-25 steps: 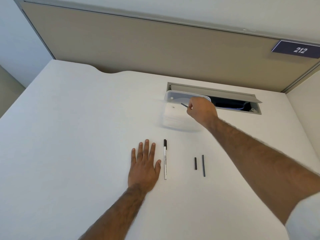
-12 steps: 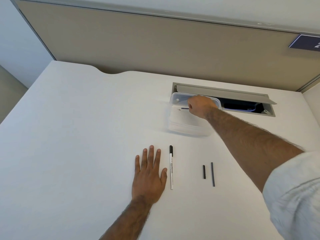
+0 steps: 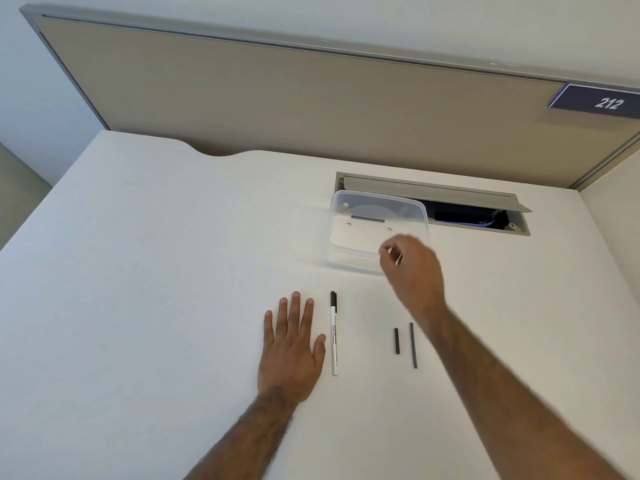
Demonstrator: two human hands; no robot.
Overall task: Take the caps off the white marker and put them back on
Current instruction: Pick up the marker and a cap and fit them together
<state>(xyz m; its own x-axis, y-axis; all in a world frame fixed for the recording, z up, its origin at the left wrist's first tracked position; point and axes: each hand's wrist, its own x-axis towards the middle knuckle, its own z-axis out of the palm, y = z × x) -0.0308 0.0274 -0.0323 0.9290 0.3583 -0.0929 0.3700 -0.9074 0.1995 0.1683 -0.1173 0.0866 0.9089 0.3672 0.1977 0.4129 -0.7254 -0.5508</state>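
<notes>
Just right of flat left hand's fingers (image 3: 297, 308): white marker (image 3: 334, 336).

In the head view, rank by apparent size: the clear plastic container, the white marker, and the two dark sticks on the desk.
1. Clear plastic container, though farthest away.
2. White marker with black cap.
3. Longer dark grey stick.
4. Shorter black stick.

Your white desk (image 3: 138, 271) carries a white marker (image 3: 334, 336) at lower centre, black cap pointing up-frame, with your left hand (image 3: 292, 344) flat just left of it. Right of centre lie a short dark stick (image 3: 396, 340) and a longer one (image 3: 412, 345), side by side but apart. A clear plastic container (image 3: 346, 244) sits at centre right, partly over the desk's cable hatch (image 3: 450, 192).
</notes>
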